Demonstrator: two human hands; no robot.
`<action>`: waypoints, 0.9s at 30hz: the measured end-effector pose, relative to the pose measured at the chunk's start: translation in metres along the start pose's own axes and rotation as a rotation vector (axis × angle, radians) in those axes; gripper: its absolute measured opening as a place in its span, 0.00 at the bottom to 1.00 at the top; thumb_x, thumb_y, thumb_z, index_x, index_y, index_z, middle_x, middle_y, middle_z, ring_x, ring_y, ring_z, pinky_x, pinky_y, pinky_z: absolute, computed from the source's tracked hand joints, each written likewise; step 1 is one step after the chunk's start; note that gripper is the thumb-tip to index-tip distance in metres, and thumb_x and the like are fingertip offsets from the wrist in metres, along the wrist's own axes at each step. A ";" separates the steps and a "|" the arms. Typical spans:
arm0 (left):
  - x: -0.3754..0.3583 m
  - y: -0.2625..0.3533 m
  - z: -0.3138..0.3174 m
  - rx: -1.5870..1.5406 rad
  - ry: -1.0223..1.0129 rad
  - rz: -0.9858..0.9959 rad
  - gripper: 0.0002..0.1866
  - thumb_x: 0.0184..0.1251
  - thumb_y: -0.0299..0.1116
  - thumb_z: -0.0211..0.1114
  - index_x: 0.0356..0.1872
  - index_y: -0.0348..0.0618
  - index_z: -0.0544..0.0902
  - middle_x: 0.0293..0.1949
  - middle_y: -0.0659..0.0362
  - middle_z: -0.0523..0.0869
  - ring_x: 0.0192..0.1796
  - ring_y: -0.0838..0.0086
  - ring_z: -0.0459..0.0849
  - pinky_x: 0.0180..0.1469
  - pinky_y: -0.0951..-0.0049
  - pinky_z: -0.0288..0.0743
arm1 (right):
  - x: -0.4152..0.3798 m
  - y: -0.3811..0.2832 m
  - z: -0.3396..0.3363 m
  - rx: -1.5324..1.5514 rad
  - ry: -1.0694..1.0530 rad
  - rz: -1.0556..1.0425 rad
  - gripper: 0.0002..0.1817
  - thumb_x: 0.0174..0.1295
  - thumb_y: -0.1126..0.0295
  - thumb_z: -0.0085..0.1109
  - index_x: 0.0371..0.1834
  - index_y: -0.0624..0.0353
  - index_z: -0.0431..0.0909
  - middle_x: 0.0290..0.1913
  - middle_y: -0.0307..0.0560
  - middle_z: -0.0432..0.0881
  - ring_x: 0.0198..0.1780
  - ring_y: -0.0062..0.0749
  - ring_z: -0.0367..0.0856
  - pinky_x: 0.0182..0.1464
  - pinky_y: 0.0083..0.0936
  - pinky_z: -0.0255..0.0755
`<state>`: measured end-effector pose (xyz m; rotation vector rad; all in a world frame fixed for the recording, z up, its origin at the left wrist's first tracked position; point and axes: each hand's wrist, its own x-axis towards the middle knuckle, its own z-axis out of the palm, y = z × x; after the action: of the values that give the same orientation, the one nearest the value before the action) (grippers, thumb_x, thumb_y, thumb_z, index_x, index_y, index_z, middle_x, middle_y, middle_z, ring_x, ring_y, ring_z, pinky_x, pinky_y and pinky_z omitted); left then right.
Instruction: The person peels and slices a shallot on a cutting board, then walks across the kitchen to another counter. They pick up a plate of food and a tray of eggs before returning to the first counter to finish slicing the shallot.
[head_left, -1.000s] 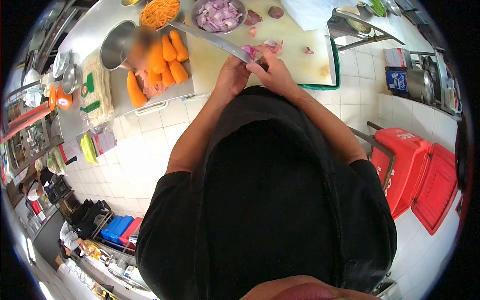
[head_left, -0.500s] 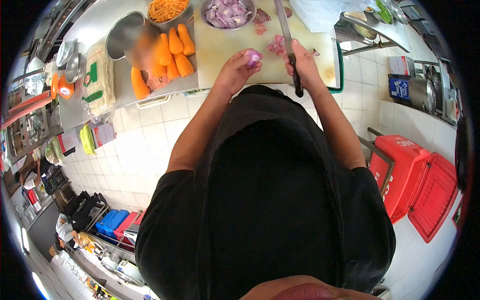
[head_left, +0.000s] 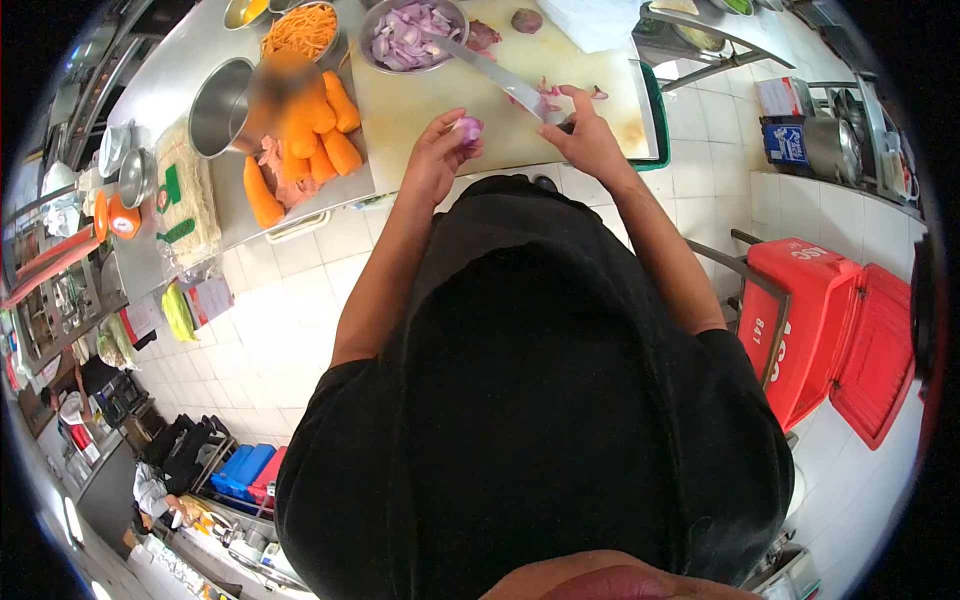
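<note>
My left hand (head_left: 434, 160) has its fingers closed around a peeled red onion (head_left: 468, 131), just above the near edge of the cutting board (head_left: 392, 125). In my right hand (head_left: 592, 140) is a kitchen knife (head_left: 500, 78); its handle is mostly hidden by the palm, and the index finger is stretched out. The blade slants away to the left, its tip by the metal bowl (head_left: 418, 71) of sliced onion (head_left: 408, 35). Onion scraps (head_left: 548, 95) lie beside the blade. Farther back on the board are dark peelings (head_left: 482, 38) and another red onion (head_left: 526, 20).
Left of the board, carrots (head_left: 322, 120) are piled near an upright metal bowl (head_left: 205, 112) and a bowl of shredded carrot (head_left: 300, 30). Packaged noodles (head_left: 186, 195) lie farther left. A plastic bag (head_left: 590, 20) sits at the back right. A red bin (head_left: 795, 320) stands behind on the right.
The knife has swung from pointing straight away to slanting left toward the bowl. My left hand still holds the onion. The whole view has shifted slightly.
</note>
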<state>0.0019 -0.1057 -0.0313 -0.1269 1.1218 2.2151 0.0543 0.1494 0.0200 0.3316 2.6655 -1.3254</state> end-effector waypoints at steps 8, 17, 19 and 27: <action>-0.003 -0.003 0.005 0.180 -0.045 -0.013 0.19 0.69 0.28 0.62 0.60 0.42 0.74 0.49 0.56 0.83 0.43 0.72 0.82 0.46 0.72 0.78 | -0.009 -0.010 0.002 0.016 -0.056 -0.058 0.39 0.56 0.64 0.70 0.69 0.53 0.58 0.32 0.58 0.85 0.35 0.47 0.86 0.40 0.36 0.77; -0.011 -0.005 -0.005 0.165 -0.042 -0.055 0.20 0.69 0.28 0.62 0.61 0.42 0.74 0.49 0.57 0.83 0.42 0.72 0.82 0.46 0.72 0.78 | -0.023 -0.006 0.019 0.058 -0.022 -0.116 0.26 0.58 0.64 0.69 0.59 0.56 0.72 0.31 0.57 0.84 0.33 0.41 0.85 0.39 0.32 0.76; -0.013 -0.005 -0.009 0.148 -0.048 -0.046 0.20 0.69 0.28 0.62 0.60 0.42 0.74 0.50 0.57 0.82 0.42 0.72 0.82 0.46 0.72 0.78 | -0.020 -0.002 0.026 -0.011 0.064 -0.180 0.26 0.60 0.63 0.67 0.60 0.55 0.70 0.32 0.58 0.84 0.33 0.39 0.84 0.40 0.31 0.76; -0.031 0.013 -0.035 0.135 0.019 -0.046 0.19 0.69 0.27 0.62 0.60 0.42 0.75 0.50 0.57 0.82 0.43 0.71 0.82 0.46 0.71 0.77 | -0.055 -0.030 0.013 0.348 -0.210 0.256 0.15 0.72 0.61 0.52 0.54 0.57 0.67 0.26 0.40 0.77 0.20 0.21 0.73 0.22 0.21 0.69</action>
<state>0.0121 -0.1526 -0.0335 -0.1152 1.2618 2.0947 0.0997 0.1142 0.0472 0.5212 2.1367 -1.6321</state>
